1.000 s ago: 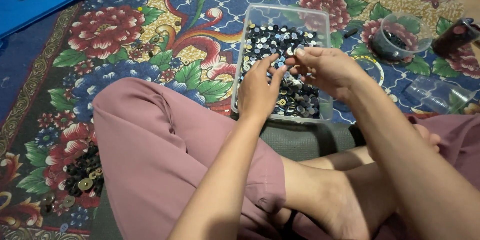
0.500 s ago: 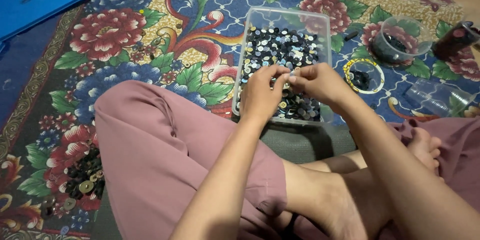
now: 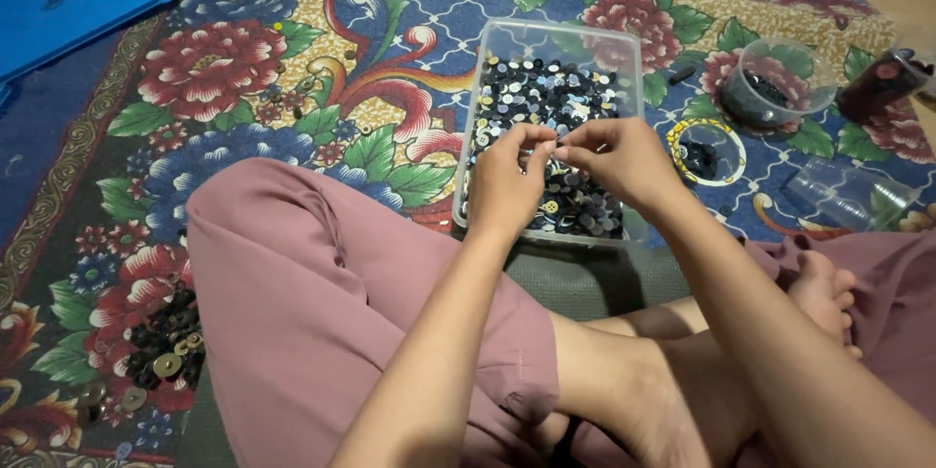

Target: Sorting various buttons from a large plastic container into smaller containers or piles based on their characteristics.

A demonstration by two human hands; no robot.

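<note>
While a floral carpet point(image 3: 292, 68) in red, blue and green spreads across the floor, a person sits cross-legged on it in mauve trousers point(image 3: 322, 302), bare feet tucked in front. At the upper left corner lies a blue plastic lid point(image 3: 68, 0), flat and well apart from the work. Just beyond the knees stands a clear rectangular tub point(image 3: 556, 44), its floor covered with loose buttons point(image 3: 546, 97), mostly black and white. To the right of the tub sit a small round clear bowl point(image 3: 775, 88) with dark pieces inside, a round lid point(image 3: 707, 151) with a yellow rim holding a few more, and a clear cup point(image 3: 848, 197) lying on its side. A separate heap of dark and brass-coloured buttons point(image 3: 161, 346) rests on the carpet beside the left thigh. Both hands hover over the near half of the tub, fingertips meeting: the left hand point(image 3: 507, 185) and the right hand point(image 3: 619, 161) each keep a pinched grip on one tiny piece point(image 3: 557, 148) between them, too small to identify.
</note>
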